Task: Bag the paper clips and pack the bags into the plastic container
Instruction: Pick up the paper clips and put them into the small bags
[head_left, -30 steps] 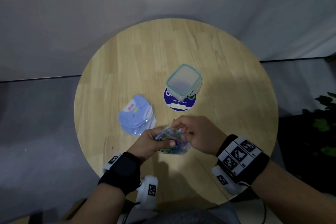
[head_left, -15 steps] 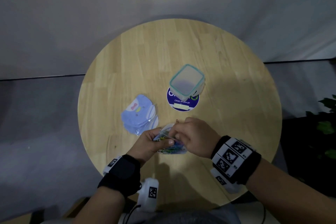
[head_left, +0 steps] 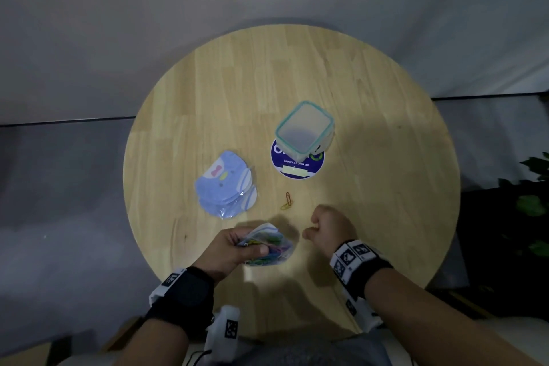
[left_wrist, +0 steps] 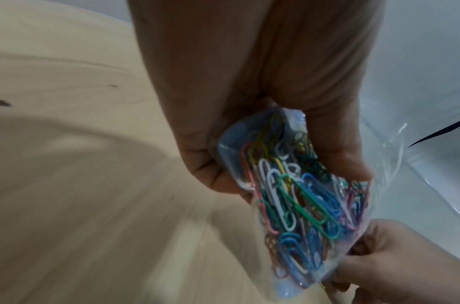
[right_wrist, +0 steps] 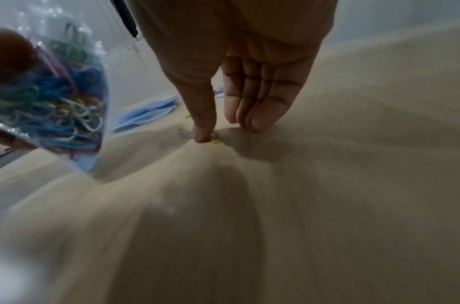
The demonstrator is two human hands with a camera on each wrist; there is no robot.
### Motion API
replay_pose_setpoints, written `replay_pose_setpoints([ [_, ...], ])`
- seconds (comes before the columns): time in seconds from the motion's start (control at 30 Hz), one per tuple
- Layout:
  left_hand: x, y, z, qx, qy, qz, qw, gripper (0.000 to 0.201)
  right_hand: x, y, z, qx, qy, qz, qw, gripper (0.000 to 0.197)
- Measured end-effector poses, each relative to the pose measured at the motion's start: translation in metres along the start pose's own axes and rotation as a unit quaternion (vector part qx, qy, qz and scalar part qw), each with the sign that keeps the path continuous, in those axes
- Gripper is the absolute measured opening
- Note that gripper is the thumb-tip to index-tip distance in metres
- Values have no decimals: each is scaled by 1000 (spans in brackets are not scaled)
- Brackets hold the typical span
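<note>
Clear plastic, crammed with coloured paper clips, is what the left hand (head_left: 234, 249) grips low in the head view: the bag (head_left: 269, 246) is pinched between thumb and curled fingers, mouth toward the frame's centre. The right hand (head_left: 331, 224), just right of it, holds nothing I can make out; in the right wrist view its thumb and straightish fingers (right_wrist: 252, 111) reach down to the wooden table (head_left: 371, 98). Two loose clips (head_left: 287, 201) lie just above both hands in the head view. The lidded plastic container (head_left: 304, 129) sits above them near centre, and a stack of blue bags (head_left: 225, 184) lies to the left. To finish bagging cleanly, I'd slide each stray clip to a fingertip pinch, keep the bag's mouth up and open, then seal before reaching for the container.
</note>
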State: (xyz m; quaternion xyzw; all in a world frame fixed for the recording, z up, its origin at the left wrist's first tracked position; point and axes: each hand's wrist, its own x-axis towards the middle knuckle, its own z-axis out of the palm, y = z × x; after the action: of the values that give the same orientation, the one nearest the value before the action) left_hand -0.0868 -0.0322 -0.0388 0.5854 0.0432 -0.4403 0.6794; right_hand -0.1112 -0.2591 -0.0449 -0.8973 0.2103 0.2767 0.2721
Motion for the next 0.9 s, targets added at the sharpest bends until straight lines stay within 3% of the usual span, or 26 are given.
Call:
replay_pose_setpoints([
  [0.13,0,1,-4,-5,5,-3,1000,48,-4,-9,16,-48,0,-1,999,10],
  [0.37,-3,0,-12,-7,16,1,1000,48,-4,-14,19,-9,29,-75,997,7],
  [0.7,-6,-4,-12,-12,19,6,1000,45,2,-34,21,-155,11,-90,984,19],
  [0.9,-5,-5,-13,-7,19,11,1000,45,5,-46,3,-91,-13,-143,985,24],
])
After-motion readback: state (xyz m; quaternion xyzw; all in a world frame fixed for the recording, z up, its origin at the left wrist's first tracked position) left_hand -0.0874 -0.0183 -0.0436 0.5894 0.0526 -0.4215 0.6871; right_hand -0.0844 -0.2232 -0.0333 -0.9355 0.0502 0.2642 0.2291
